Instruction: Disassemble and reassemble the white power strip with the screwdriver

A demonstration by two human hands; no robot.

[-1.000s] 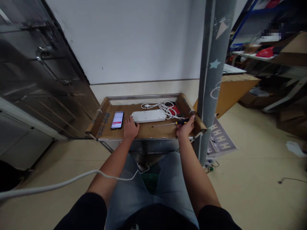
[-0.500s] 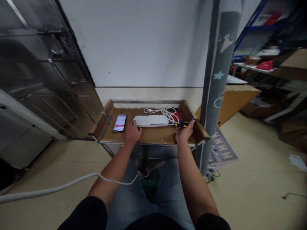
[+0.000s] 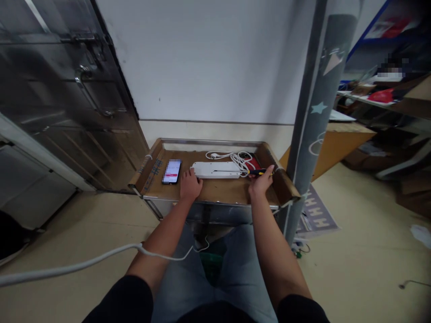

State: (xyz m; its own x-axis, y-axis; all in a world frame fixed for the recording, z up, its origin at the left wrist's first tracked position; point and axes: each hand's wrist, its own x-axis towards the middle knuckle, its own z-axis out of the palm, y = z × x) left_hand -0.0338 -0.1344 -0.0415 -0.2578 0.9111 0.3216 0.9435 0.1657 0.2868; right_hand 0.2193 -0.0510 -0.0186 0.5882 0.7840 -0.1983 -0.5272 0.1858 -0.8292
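Note:
A white power strip lies lengthwise on the cardboard-lined trolley top, several small holes showing along its upper face. My left hand is closed at its left end, fingers curled against the strip's edge. Something small and dark shows by the thumb, too little to name. In my right hand is a screwdriver with a black and yellow handle, its long shaft pointing left across the strip. The strip's white cord lies in loose coils behind the right end, with its plug to the left.
Left of my left hand lies a phone with a lit screen. A red item sits partly under the cord. Raised cardboard sides bound the trolley. A grey pillar stands close on the right, a metal door on the left.
The view has shifted slightly, so everything sits further right. The screwdriver's shaft now reaches over the strip's upper face, where before it lay along the front right edge. Both hands keep their holds.

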